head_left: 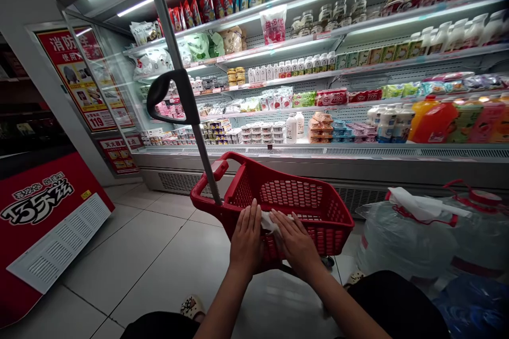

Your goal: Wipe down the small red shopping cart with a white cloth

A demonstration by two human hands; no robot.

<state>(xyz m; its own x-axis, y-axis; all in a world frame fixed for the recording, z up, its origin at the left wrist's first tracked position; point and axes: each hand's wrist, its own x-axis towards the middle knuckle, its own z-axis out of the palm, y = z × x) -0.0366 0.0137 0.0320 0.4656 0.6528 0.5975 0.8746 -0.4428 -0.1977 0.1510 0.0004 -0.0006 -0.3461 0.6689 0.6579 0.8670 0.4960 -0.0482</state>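
A person sits or crouches on the pale tiled floor [147,254] of a shop, knees apart, facing a lit refrigerated case [397,169] full of drinks and tubs. Between the knees and the case stands a red wheeled basket [278,174], side-on to the person.

A crumpled white cloth [269,221] lies on the near long edge of the basket, closer to its left corner than its right one. The left hand [245,238] is on that edge, its fingers straight and side by side, laid flat rather than curled. The cloth begins just right of those fingers and passes beneath the right hand [296,238], which is the nearer of the two, partly covering it. The right fingers slant up and left; its thumb is hidden, so I cannot tell whether the cloth is pinched there.

What shows of the cloth runs roughly along the edge, sideways across the person, but its bunched shape gives no clear pointing end. The basket's long axis runs left to right, its right end slightly nearer the person. At its left end, beside the left hand, a grey pole [209,164] rises to a black grip [189,98], leaning left. Wrapped water jugs [405,243] stand right of the basket.
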